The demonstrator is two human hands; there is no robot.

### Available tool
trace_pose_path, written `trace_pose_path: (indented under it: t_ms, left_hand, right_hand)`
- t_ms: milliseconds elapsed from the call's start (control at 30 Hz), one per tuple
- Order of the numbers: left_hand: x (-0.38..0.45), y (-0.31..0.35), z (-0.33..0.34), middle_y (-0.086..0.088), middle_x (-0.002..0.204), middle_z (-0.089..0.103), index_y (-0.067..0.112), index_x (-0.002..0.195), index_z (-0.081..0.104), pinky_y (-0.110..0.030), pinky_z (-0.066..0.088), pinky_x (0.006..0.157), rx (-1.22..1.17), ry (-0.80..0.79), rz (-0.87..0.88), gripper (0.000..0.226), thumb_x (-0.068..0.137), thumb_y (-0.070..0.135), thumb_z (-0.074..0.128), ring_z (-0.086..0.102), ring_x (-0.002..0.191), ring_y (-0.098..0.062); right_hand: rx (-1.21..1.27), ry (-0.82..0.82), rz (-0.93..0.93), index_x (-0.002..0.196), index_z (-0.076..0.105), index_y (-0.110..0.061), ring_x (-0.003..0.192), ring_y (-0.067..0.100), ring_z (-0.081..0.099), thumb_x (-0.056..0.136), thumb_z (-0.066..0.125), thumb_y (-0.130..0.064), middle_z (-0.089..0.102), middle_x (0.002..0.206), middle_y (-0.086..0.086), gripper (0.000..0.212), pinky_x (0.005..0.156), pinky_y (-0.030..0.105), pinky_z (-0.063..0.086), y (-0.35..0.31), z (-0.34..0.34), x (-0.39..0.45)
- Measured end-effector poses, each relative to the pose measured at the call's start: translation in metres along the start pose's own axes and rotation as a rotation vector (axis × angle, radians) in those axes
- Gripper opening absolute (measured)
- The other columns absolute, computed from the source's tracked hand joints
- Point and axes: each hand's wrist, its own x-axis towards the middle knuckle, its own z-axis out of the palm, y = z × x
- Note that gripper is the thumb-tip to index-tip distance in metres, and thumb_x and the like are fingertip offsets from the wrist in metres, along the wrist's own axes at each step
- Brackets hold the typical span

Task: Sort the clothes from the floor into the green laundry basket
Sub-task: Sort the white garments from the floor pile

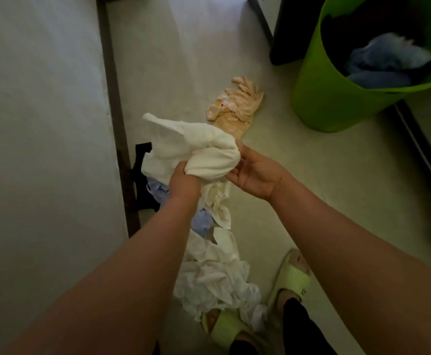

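Observation:
A bunched cream-white towel [196,147] is held above the floor at mid-frame. My left hand [183,181] grips its lower edge from below. My right hand [255,172] touches its right side with the fingers curled on the cloth. The green laundry basket [322,98] stands at the upper right, with blue and dark clothes [386,62] inside. A peach garment [235,106] lies on the floor between the towel and the basket. A pile of white and pale blue clothes [214,267] runs along the floor under my arms.
A white wall [43,124] with a dark skirting strip [114,98] closes off the left side. A black garment [142,180] lies against the skirting. Dark furniture [283,42] stands behind the basket. My feet in lime slippers [291,280] are at the bottom.

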Motion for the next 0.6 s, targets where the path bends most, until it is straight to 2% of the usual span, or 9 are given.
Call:
trace_pose_path:
  t_ms: [33,67,100,167,233,333,467,534,600]
  left_hand:
    - [-0.003,0.012,0.001,-0.010,0.114,0.056,0.012,0.122,0.057,-0.045,0.044,0.104,0.013,0.043,-0.002,0.029,0.095,0.018,0.048,0.056,0.113,-0.029]
    - [-0.008,0.021,0.006,-0.011,0.117,0.056,0.012,0.120,0.057,-0.041,0.043,0.104,0.036,0.049,-0.036,0.031,0.093,0.027,0.050,0.054,0.110,-0.027]
    - [-0.006,0.029,0.013,-0.012,0.119,0.056,0.012,0.123,0.055,-0.038,0.043,0.102,0.131,0.059,0.005,0.039,0.090,0.032,0.051,0.054,0.109,-0.027]
    - [-0.012,0.048,0.020,-0.015,0.128,0.055,0.012,0.133,0.050,-0.034,0.043,0.097,0.420,-0.059,0.042,0.042,0.093,0.026,0.048,0.054,0.114,-0.030]
    - [-0.024,0.076,0.031,-0.015,0.130,0.055,0.009,0.135,0.048,-0.033,0.042,0.089,0.798,-0.071,0.138,0.037,0.098,0.013,0.046,0.055,0.117,-0.030]
    - [-0.034,0.104,0.046,-0.018,0.130,0.056,0.003,0.131,0.051,-0.036,0.043,0.091,1.011,-0.095,0.207,0.033,0.098,0.009,0.046,0.056,0.116,-0.032]
    - [-0.038,0.144,0.068,-0.019,0.126,0.059,0.002,0.125,0.056,-0.036,0.044,0.088,1.008,-0.140,0.322,0.030,0.098,0.011,0.047,0.058,0.113,-0.034]
    - [-0.037,0.163,0.074,-0.018,0.121,0.062,0.003,0.119,0.060,-0.034,0.043,0.082,0.936,-0.105,0.328,0.028,0.098,0.013,0.044,0.060,0.108,-0.033]
    - [-0.038,0.175,0.078,-0.016,0.117,0.063,0.007,0.118,0.060,-0.031,0.040,0.077,0.798,-0.095,0.358,0.030,0.098,0.016,0.040,0.060,0.102,-0.030]
  right_hand:
    - [0.003,0.039,0.001,0.109,0.063,-0.011,0.080,0.016,0.072,0.090,0.056,-0.026,0.074,0.090,0.006,0.026,0.078,0.029,0.058,-0.012,0.000,-0.001]
    - [-0.005,0.072,0.007,0.106,0.063,-0.010,0.077,0.015,0.072,0.094,0.053,-0.026,0.074,0.087,0.006,0.022,0.074,0.029,0.060,-0.024,0.000,-0.004]
    - [-0.017,0.110,0.017,0.104,0.063,-0.010,0.076,0.016,0.072,0.096,0.052,-0.026,0.074,0.086,0.006,0.021,0.071,0.029,0.060,-0.038,-0.002,-0.008]
    - [-0.049,0.165,0.041,0.102,0.062,-0.008,0.085,0.018,0.068,0.096,0.052,-0.028,0.070,0.093,0.009,0.023,0.071,0.031,0.060,-0.058,-0.004,-0.016]
    - [-0.096,0.194,0.068,0.104,0.061,-0.007,0.092,0.020,0.064,0.095,0.054,-0.031,0.066,0.099,0.011,0.027,0.072,0.032,0.059,-0.089,0.000,-0.028]
    - [-0.159,0.207,0.103,0.108,0.059,-0.008,0.090,0.020,0.063,0.092,0.058,-0.031,0.065,0.098,0.010,0.028,0.068,0.031,0.060,-0.127,0.004,-0.039]
    - [-0.256,0.316,0.115,0.111,0.055,-0.013,0.082,0.017,0.061,0.091,0.062,-0.019,0.062,0.094,0.007,0.022,0.060,0.029,0.060,-0.169,0.012,-0.038]
    - [-0.300,0.368,0.083,0.104,0.056,-0.016,0.082,0.016,0.058,0.093,0.058,-0.018,0.059,0.095,0.006,0.011,0.073,0.034,0.058,-0.181,0.017,-0.034]
    - [-0.295,0.364,0.048,0.098,0.056,-0.019,0.086,0.019,0.058,0.092,0.054,-0.020,0.057,0.097,0.005,0.006,0.085,0.047,0.052,-0.188,0.020,-0.030]
